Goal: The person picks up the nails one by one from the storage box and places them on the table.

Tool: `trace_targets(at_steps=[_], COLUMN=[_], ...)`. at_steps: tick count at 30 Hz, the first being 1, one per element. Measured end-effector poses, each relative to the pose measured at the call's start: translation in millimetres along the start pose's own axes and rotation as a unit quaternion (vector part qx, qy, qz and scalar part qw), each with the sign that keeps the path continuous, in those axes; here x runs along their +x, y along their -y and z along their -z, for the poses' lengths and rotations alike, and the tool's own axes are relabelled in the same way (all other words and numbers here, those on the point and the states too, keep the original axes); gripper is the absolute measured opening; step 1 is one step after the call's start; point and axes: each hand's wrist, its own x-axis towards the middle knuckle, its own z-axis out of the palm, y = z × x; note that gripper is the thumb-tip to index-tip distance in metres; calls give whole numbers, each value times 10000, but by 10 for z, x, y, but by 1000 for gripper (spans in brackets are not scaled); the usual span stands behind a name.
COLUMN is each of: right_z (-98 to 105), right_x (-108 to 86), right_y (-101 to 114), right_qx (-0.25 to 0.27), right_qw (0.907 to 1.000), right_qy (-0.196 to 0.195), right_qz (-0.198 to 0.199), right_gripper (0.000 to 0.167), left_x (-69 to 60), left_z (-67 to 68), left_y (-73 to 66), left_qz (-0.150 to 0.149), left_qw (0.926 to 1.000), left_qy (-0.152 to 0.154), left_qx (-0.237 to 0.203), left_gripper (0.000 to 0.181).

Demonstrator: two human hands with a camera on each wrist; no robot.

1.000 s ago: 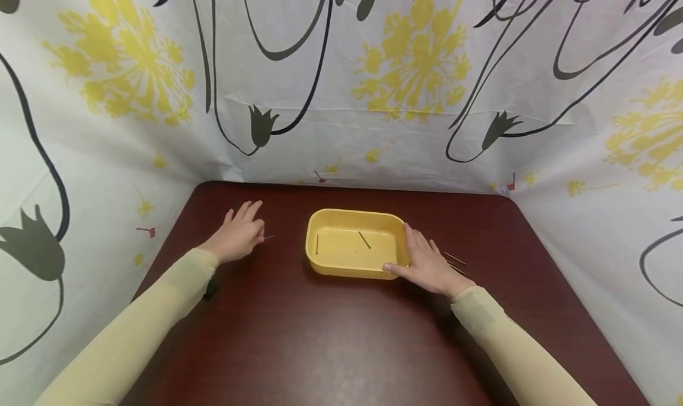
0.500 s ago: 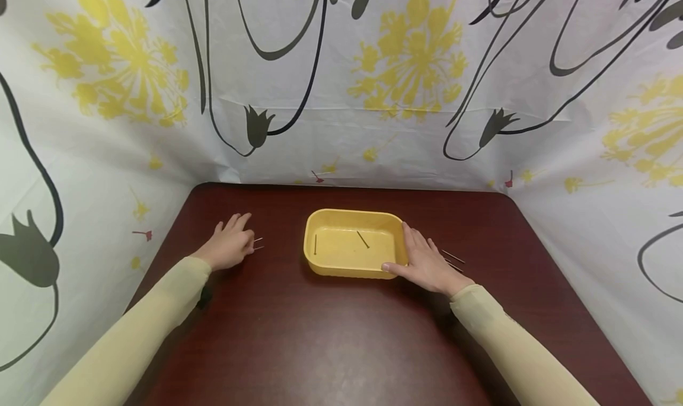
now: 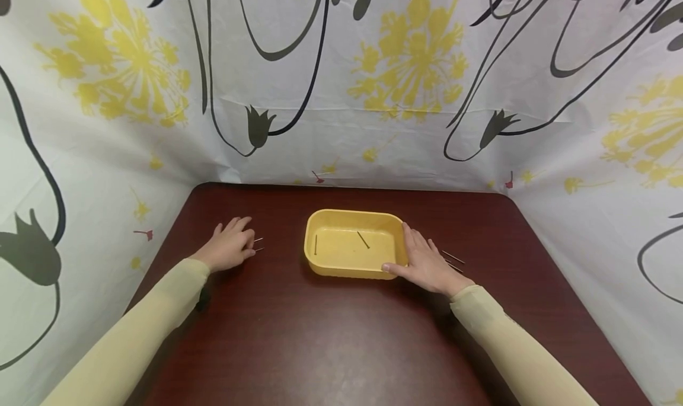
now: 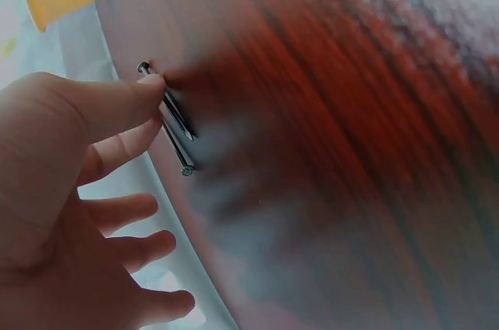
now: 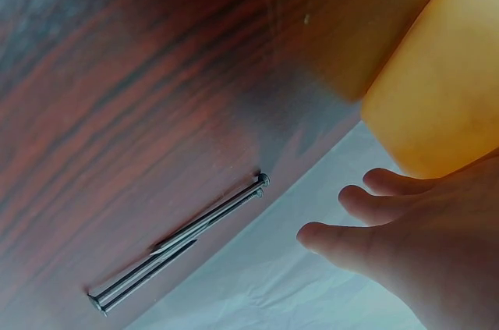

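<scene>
Yellow in colour, a rectangular tray (image 3: 341, 262) is standing on the dark red-brown table (image 3: 341, 341), its open side facing up. Two nails are lying in the tray: an end nail (image 3: 316, 245) is pointing from front to back near the left end, and a slanted nail (image 3: 363, 240) is resting diagonally right of the middle.

The right hand (image 3: 427, 267) is resting against the right end of the tray, its fingers extending along the outside and its thumb lying at the near rim. Beyond this hand, a group of loose nails (image 5: 208, 216) is lying on the table, with heads pointing both ways (some shafts are overlapping).

The left hand (image 3: 226, 249) is reaching to the table well left of the tray. Its thumb and forefinger are coming nearly together at an upper nail (image 4: 178, 115) and a lower nail (image 4: 177, 148), whose heads are facing opposite ways; the other three fingers are spreading apart. Whether the fingertips are pinching either nail or only touching it cannot be told.

Pale yellow sleeves (image 3: 149, 311) are covering both forearms, and a patterned white sheet (image 3: 341, 98) is hanging behind the table.
</scene>
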Motion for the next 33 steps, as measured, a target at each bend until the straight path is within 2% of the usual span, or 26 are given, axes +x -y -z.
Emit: trace_targets(at_steps=[7,16,24,28,33], right_z=[-17,-34,-25,-14,-15], right_x=[-1,-10,-5,-5,7], right_y=[-12,-14,-8,-5,-9], right_qx=[34,56,4,6,-14], right_qw=[10000,10000,10000,10000,10000], right_qy=[0,37,60,63,19], right_qz=[-20,-47,-52,-53,-46], right_gripper=[123,123,123,123,123], left_x=[58,126,191,251,310], left_z=[61,156,223,256,330], left_y=[-61,-200,-342,-482,-777], left_qz=[-91,-207,-332,-477,-929], left_qw=[9997,9991,9980,9961,9909], left_qy=[-229,-334,-547,-731,-932], left_qx=[-49,-129,1,-157,-299], left_gripper=[15,31,36,37,36])
